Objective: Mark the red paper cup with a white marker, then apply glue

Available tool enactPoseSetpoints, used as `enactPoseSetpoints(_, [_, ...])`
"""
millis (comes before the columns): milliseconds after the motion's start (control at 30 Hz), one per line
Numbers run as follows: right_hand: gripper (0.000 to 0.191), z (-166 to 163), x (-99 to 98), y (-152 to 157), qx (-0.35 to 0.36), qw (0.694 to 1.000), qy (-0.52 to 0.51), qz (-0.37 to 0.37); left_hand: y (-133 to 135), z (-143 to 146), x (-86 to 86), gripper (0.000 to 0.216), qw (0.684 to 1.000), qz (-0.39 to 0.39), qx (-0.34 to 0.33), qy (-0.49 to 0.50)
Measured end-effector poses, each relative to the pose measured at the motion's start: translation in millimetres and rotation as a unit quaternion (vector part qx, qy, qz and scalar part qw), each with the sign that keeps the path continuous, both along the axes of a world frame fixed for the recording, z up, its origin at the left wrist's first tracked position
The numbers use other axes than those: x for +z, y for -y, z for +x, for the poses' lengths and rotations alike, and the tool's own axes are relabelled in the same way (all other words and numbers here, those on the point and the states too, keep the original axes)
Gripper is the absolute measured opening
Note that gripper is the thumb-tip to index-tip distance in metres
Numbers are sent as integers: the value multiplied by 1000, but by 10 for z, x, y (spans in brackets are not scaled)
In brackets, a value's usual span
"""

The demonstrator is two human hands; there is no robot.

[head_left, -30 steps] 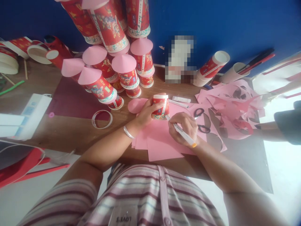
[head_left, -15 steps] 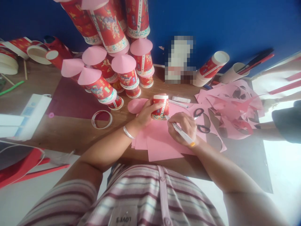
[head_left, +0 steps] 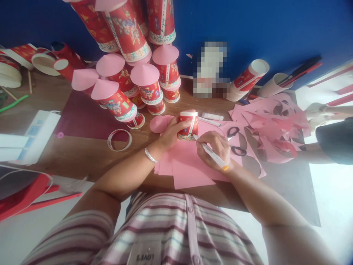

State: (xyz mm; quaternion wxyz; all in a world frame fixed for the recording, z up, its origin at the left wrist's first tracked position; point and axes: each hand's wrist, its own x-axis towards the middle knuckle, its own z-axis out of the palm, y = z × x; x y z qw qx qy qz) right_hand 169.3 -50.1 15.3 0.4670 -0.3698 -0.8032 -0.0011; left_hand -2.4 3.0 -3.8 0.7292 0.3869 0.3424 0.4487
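Note:
A red paper cup (head_left: 185,118) with a white rim is in my left hand (head_left: 171,134), my fingers wrapped round its side. Coloured squiggles run along the white band (head_left: 185,137) at its lower edge. My right hand (head_left: 213,147) grips a white marker pen (head_left: 215,157) with a yellow end, its tip at the right of that band. Pink paper sheets (head_left: 190,171) lie under both hands. Close to my right hand are scissors with black handles (head_left: 238,151). A pink paper disc (head_left: 159,124) lies beside my left hand, and a white capped stick (head_left: 212,116) lies behind the cup.
Stacked red cups with pink cone tops (head_left: 145,75) stand at the back left. Pink paper scraps (head_left: 278,129) are heaped on the right, near another person's arm (head_left: 314,152). A white paper ring (head_left: 109,141) and a white box (head_left: 41,136) lie left. A cup tower (head_left: 248,81) stands back right.
My hands, the cup and the marker stay nearly in place. At the right edge, the other person's arm and dark sleeve have shifted slightly.

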Motion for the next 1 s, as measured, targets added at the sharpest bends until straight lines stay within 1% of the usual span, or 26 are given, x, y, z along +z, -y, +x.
enactPoseSetpoints(200, [21,0,-1,2,-7,1000,-3,3,8,-4,8,26,1000,2,13,-2])
enactPoseSetpoints(433, [22,3,12,8,-4,1000,1,0,11,-5,20,26,1000,2,14,-2])
enactPoseSetpoints(567, [24,-6,19,10,1,1000,2,5,-2,-1,-7,26,1000,-2,13,4])
enactPoseSetpoints(767, [25,-18,25,18,2,1000,4,0,-16,-6,-59,26,1000,15,14,2])
enactPoseSetpoints(1000, [24,-2,29,23,13,1000,-5,2,-16,-2,-70,22,1000,12,9,9])
